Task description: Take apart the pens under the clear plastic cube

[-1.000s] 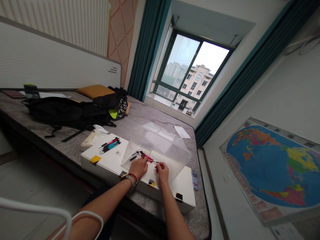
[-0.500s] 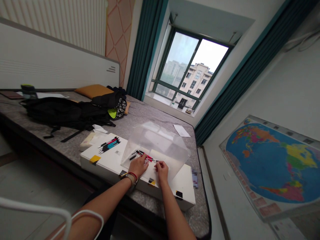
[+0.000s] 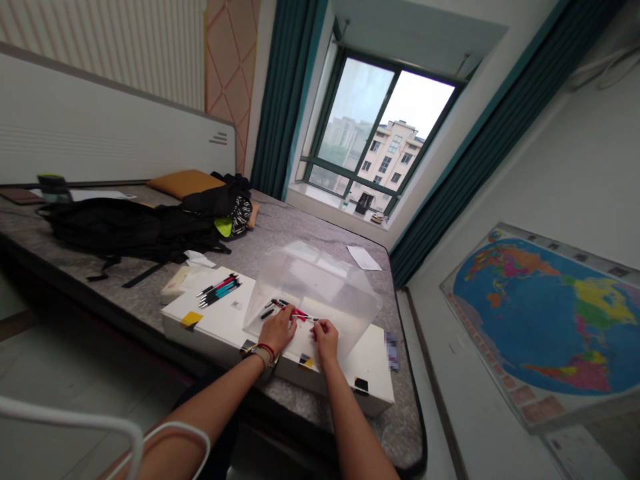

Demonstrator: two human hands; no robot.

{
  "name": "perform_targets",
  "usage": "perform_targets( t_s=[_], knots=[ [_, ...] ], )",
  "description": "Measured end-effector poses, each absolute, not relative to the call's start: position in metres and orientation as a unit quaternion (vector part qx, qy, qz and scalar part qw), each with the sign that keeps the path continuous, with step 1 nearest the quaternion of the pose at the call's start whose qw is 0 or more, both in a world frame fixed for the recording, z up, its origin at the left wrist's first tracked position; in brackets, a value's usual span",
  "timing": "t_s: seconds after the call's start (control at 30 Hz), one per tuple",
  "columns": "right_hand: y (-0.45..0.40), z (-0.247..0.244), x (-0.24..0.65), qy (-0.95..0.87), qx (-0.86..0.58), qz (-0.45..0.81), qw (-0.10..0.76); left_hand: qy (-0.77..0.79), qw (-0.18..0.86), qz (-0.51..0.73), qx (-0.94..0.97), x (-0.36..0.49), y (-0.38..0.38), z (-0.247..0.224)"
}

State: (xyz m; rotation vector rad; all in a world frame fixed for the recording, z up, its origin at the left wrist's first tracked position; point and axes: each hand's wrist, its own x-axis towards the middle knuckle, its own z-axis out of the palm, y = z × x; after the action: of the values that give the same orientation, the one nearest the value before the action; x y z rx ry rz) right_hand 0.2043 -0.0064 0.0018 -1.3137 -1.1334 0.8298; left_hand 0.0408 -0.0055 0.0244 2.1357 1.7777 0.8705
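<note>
My left hand [image 3: 278, 331] is closed, its fingertips at one end of a slim white-and-dark pen [image 3: 306, 318]. At the other end, the fingers of my right hand [image 3: 326, 339] pinch the same pen. Both hands are at the open front of a translucent plastic bin [image 3: 330, 277]. Inside it, beside my left fingers, lie several black pen pieces [image 3: 268, 313] and red pen parts [image 3: 299, 313]; fine details are too small to tell. A row of pens [image 3: 220, 291], red, black and blue, lies to the left on the white box [image 3: 250, 277].
The white box rests on a grey mattress [image 3: 280, 217]. A black backpack [image 3: 115, 227] and a yellow cushion [image 3: 185, 183] lie at the left. Behind the bin is a white paper [image 3: 363, 258]. A white tube [image 3: 70, 413] crosses the lower left, near my left forearm.
The view has shifted slightly. My hands keep nearly the same place on the pen, and the row of pens has not moved.
</note>
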Motion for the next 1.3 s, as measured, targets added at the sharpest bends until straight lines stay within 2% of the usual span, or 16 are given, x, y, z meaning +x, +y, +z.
perform_targets(
  t_s=[0.1, 0.3, 0.87, 1.3],
  knots=[
    [-0.009, 0.003, 0.201, -0.511, -0.578, 0.325, 0.547, 0.601, 0.112, 0.298, 0.733, 0.041, -0.004, 0.022],
    [-0.018, 0.003, 0.184, -0.646, -0.595, 0.144, 0.456, 0.588, 0.104, 0.297, 0.745, 0.041, -0.003, 0.018],
    [-0.018, 0.006, 0.180, -0.675, -0.676, 0.071, 0.286, 0.578, 0.119, 0.241, 0.770, 0.038, 0.001, 0.017],
    [-0.020, 0.007, 0.182, -0.687, -0.660, 0.067, 0.295, 0.565, 0.096, 0.242, 0.783, 0.039, 0.003, 0.012]
  ],
)
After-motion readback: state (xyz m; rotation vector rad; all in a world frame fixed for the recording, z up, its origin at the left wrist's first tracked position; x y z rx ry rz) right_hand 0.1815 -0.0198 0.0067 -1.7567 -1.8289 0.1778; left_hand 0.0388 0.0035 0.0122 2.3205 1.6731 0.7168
